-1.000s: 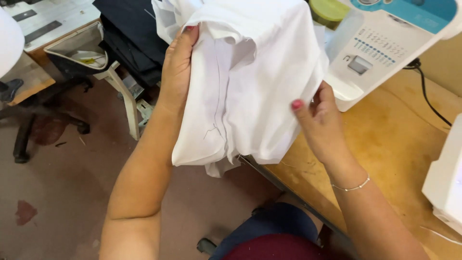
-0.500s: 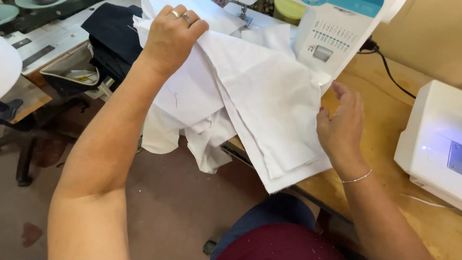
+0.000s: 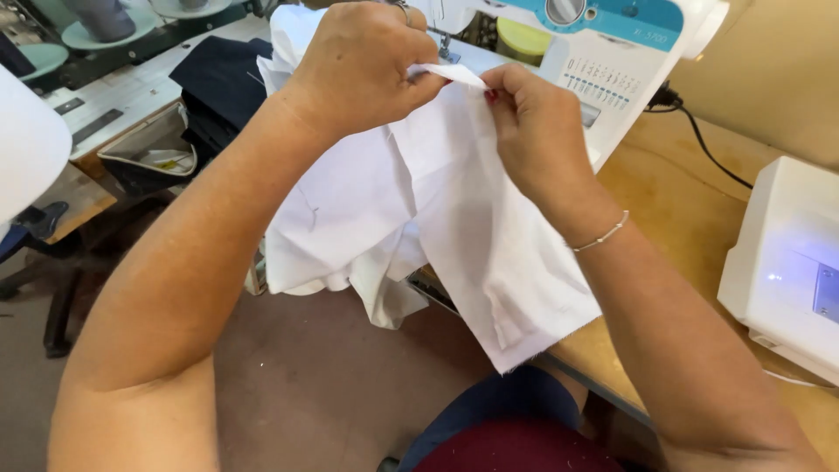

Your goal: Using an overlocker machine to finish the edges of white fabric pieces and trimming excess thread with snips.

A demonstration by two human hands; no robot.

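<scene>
Both hands are pinching one folded edge of the white cloth [image 3: 489, 227], my left hand [image 3: 363, 65] and right hand [image 3: 537, 127] nearly touching, keeping the fold taut while the rest is hanging below them over the table [image 3: 690, 218] edge. Behind my hands, the sewing machine [image 3: 603, 52] is standing; right of them, a white box [image 3: 786, 262].

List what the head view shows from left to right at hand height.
Dark folded fabric → left hand → white cloth → right hand → sewing machine → black cable → white device.
</scene>
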